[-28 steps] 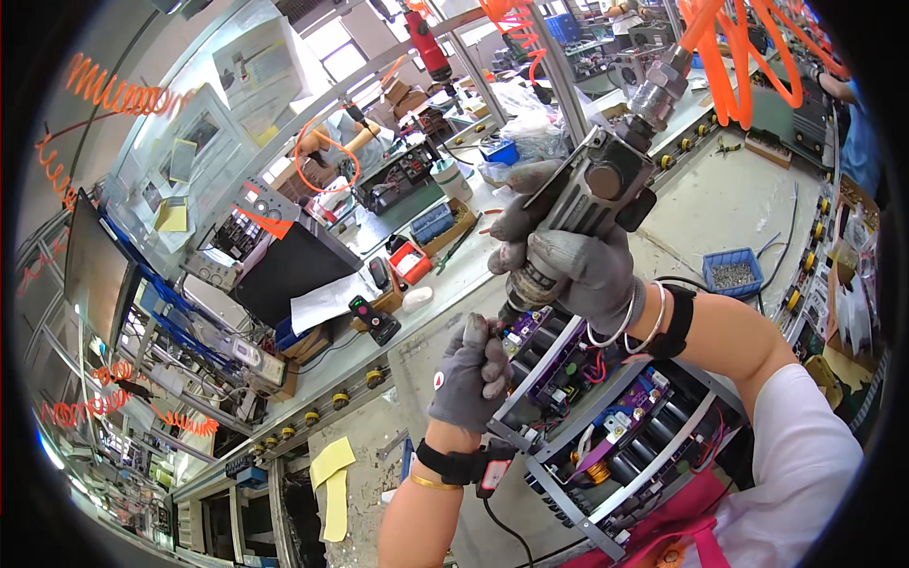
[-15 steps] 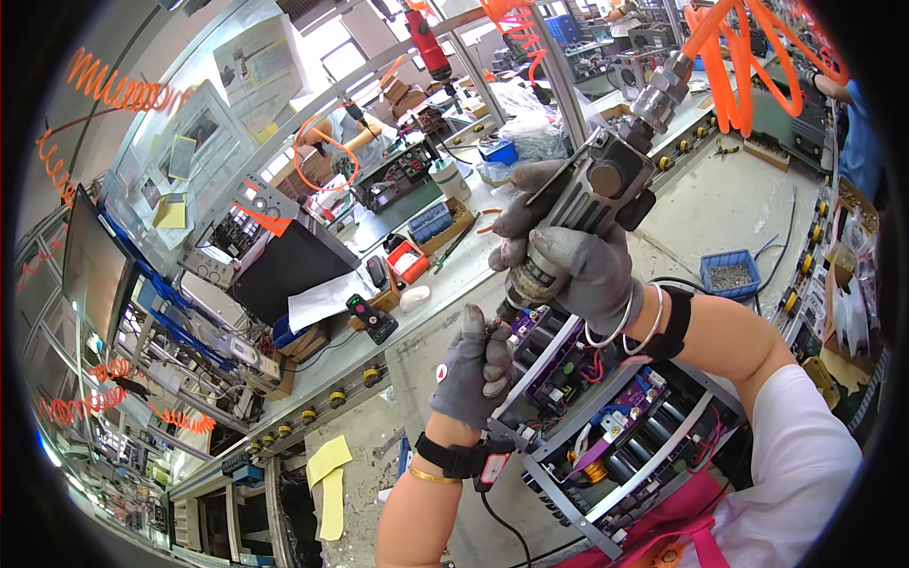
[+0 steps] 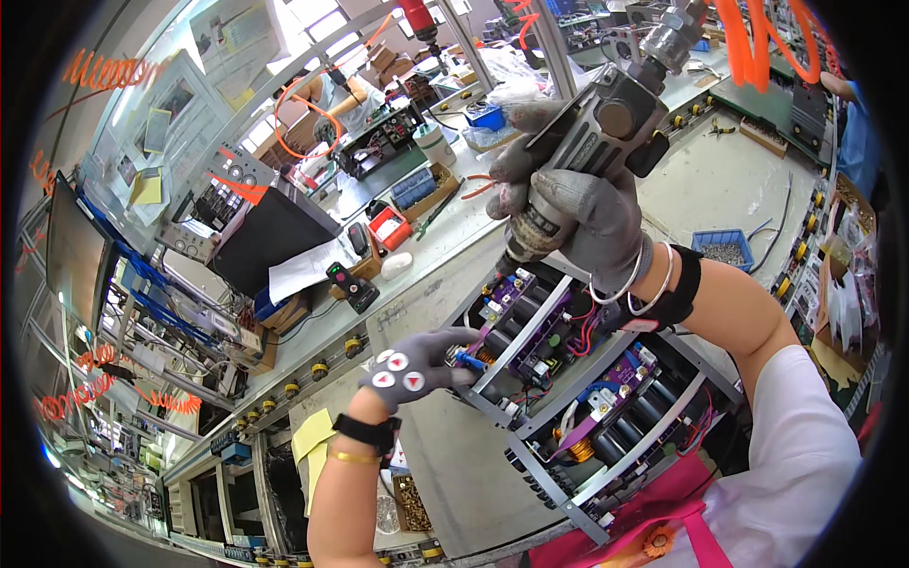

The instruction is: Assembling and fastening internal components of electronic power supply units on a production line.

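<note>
My right hand (image 3: 597,222), in a grey glove, is wrapped round a dark pneumatic screwdriver (image 3: 592,142). The tool tilts down to the left, with its bit end just over the far corner of an open electronics chassis (image 3: 516,431). Purple circuit boards, black cylindrical capacitors, copper coils and coloured wires fill the metal frame. My left hand (image 3: 417,364), also gloved, has its fingers stretched apart at the chassis's left end, beside a blue wire part and a coil. Contact there is hard to make out.
A blue bin (image 3: 721,251) of small metal parts stands to the right. Yellow paper (image 3: 312,445) lies left of the chassis, near an open box of small fasteners (image 3: 413,504). A roller track borders the bench. Orange coiled hoses (image 3: 757,43) hang above.
My left hand has left the screwdriver's tip and moved left and down to the chassis's end, its fingers spreading. The screwdriver stays in my right hand above the chassis. The view has shifted slightly.
</note>
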### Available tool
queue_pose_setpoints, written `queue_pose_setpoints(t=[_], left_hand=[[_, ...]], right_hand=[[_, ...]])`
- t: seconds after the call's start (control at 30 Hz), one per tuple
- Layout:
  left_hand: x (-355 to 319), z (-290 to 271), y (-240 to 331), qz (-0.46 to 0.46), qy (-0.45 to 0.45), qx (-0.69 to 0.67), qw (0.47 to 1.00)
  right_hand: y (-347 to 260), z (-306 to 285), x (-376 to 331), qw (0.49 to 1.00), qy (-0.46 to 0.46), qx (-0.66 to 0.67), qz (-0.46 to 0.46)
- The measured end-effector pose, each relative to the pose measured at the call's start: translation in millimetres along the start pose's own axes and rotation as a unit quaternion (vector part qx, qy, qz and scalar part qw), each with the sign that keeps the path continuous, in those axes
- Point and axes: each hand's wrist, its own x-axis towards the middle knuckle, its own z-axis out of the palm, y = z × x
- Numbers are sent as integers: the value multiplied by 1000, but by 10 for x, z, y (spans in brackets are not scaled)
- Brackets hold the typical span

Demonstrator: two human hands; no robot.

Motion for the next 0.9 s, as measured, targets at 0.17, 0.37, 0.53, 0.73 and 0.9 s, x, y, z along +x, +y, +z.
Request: queue_pose_setpoints(t=[0.17, 0.37, 0.53, 0.73, 0.9], left_hand=[[478, 183, -180, 38, 36, 135, 990], [768, 227, -287, -45, 96, 119, 987], [814, 205, -229, -56, 89, 121, 987], [869, 158, -245, -58, 87, 142, 984], [935, 56, -454, -63, 52, 122, 989]], right_hand=[[88, -72, -27, 999, -7, -24, 49], [426, -265, -118, 985, -12, -76, 151], [687, -327, -171, 985, 1, -87, 151], [868, -359, -125, 966, -37, -195, 165], [1013, -280, -2, 961, -52, -222, 159]])
